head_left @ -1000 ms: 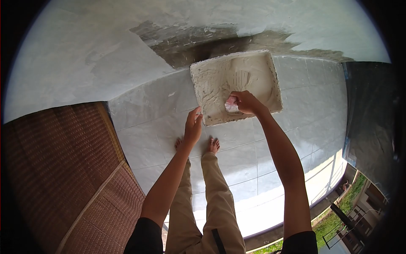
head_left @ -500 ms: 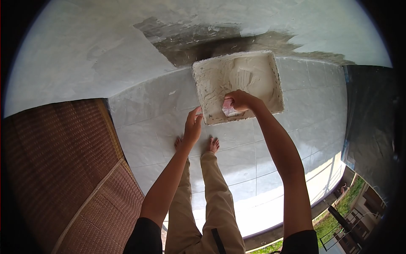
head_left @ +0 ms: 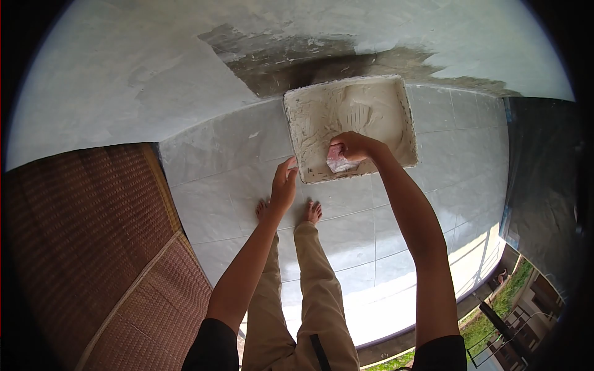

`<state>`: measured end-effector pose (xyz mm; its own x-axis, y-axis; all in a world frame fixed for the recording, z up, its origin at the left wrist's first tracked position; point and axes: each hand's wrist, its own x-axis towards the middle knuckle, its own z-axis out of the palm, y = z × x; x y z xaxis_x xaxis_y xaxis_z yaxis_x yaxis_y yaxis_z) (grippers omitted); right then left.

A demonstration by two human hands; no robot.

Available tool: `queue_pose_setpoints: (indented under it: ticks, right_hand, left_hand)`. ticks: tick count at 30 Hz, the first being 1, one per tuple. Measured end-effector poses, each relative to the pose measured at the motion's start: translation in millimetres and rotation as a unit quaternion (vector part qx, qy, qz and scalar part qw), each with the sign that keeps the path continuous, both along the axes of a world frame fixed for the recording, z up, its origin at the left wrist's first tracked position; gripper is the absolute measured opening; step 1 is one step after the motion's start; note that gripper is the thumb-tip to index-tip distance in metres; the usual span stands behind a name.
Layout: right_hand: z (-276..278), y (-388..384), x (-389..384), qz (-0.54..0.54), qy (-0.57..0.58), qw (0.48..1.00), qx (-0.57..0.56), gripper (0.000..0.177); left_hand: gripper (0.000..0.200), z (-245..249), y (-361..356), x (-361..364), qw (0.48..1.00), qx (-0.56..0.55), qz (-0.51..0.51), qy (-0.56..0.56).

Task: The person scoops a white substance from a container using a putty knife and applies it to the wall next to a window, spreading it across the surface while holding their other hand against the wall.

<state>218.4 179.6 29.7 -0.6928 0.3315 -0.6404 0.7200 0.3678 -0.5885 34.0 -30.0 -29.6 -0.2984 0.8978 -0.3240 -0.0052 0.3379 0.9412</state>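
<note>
A shallow rectangular tub (head_left: pixel 413 133), crusted along its rim, lies on the floor with a layer of creamy beige putty (head_left: pixel 380 102) inside. My right hand (head_left: pixel 354 146) is closed round a flat pink spreader (head_left: pixel 339 159) smeared with whitish putty. It is held low over the tub's near side, its lower edge close to the putty. My left hand (head_left: pixel 284 184) is at the tub's left rim, fingers bent and fingertips right at the edge. A patch of parallel grooves marks the putty beyond my right hand.
Behind the tub rises a pale skim-coated wall (head_left: pixel 148 62) with a bare dark grey patch (head_left: pixel 297 59). Grey floor tiles (head_left: pixel 229 179) lie under my bare feet (head_left: pixel 314 212). A woven brown mat (head_left: pixel 93 229) is on the left, dark sheeting (head_left: pixel 541 173) on the right.
My right hand and the spreader have shifted very slightly to the right, and the tub sits a touch further right in view. My left hand stays at the rim.
</note>
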Motion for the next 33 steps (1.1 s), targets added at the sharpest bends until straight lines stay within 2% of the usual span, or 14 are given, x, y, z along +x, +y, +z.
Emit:
queue_pose_setpoints:
  ticks: [3,8,14,16,20,22,23,25,26,28,29,31,32,33]
  right_hand:
    - [3,2,4,-0.001,0.016,1.0,-0.017,0.032]
    - [3,7,9,0.008,0.04,0.998,-0.039,0.031]
    - [-2,13,14,0.018,0.038,0.998,-0.044,0.027]
    - [-6,16,16,-0.015,0.07,0.991,-0.115,0.025]
    - [-9,12,24,-0.092,0.106,0.979,-0.148,0.022]
    - [-14,6,28,-0.221,0.18,0.933,-0.22,0.023]
    - [-11,4,30,-0.22,0.183,0.933,-0.218,0.023]
    - [0,-3,36,-0.359,0.257,0.839,-0.317,0.025]
    - [3,-6,39,-0.358,0.26,0.84,-0.314,0.025]
    - [10,-12,42,-0.451,0.323,0.747,-0.366,0.026]
    - [18,-14,41,-0.448,0.33,0.748,-0.36,0.026]
    - [40,-19,40,-0.491,0.422,0.648,-0.401,0.029]
    - [50,-23,38,-0.511,0.446,0.618,-0.398,0.029]
    - [62,-26,37,-0.504,0.457,0.62,-0.391,0.029]
  left_hand:
    - [0.039,-2,0,0,1.0,0.008,0.002,0.004]
    - [0.038,4,-2,-1,0.999,-0.04,0.006,-0.035]
    - [0.038,4,-3,-4,0.999,-0.041,0.004,-0.022]
    - [0.038,4,-3,-5,0.999,-0.043,0.002,-0.018]
    - [0.038,1,-1,-2,0.998,-0.053,0.013,-0.039]
    - [0.038,3,0,-3,0.998,-0.053,0.012,-0.042]
    - [0.038,5,1,-3,0.997,-0.054,0.011,-0.046]
    - [0.038,13,4,-7,0.998,-0.042,0.012,-0.04]
    - [0.038,19,7,-10,0.999,-0.031,0.015,-0.034]
    - [0.04,30,14,-19,0.999,-0.003,0.019,-0.042]
    - [0.041,39,19,-23,0.998,0.02,0.023,-0.053]
    - [0.042,65,32,-31,0.997,0.042,0.026,-0.055]
    - [0.042,82,41,-35,0.996,0.057,0.031,-0.06]
    - [0.042,100,49,-38,0.996,0.07,0.028,-0.055]
